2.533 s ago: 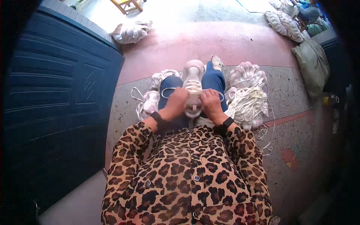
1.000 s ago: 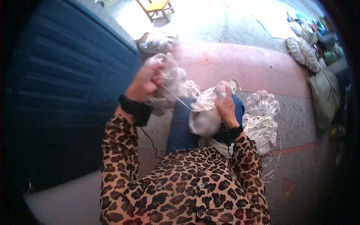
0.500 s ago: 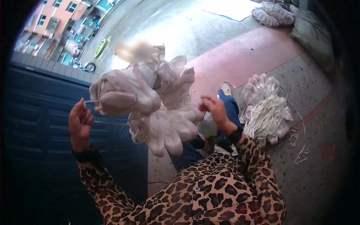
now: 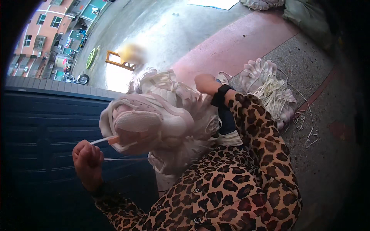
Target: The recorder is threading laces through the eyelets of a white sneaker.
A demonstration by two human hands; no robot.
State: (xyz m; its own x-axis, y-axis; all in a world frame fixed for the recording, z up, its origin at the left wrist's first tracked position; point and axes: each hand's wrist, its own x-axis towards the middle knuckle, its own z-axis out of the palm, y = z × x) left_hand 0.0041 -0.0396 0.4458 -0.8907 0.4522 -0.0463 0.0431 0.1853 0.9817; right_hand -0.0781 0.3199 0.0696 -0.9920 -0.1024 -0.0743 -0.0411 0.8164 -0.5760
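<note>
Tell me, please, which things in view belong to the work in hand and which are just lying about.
Work in hand:
White lace, held in the left hand
Pink-and-white sneaker uppers, bunched near the right hand
Probably the heaped white laces and second bunch of uppers on the floor

Just lying about:
Gray-green sack
Yellow chair
Motorcycle

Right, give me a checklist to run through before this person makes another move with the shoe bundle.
1. Left hand gripping the white cord: ok, fist closed with strands running from it.
2. Cord pulled straight: ok, both visible strands look fairly taut.
3. Right hand holding the shoe bundle: cannot tell, its fingers are hidden.
4. Left hand clear of the blue door: cannot tell, it shows in front, but the gap is unclear.
5. Laces gathered at the shoe pile on the right: not ok, loose laces trail beside it.
</note>
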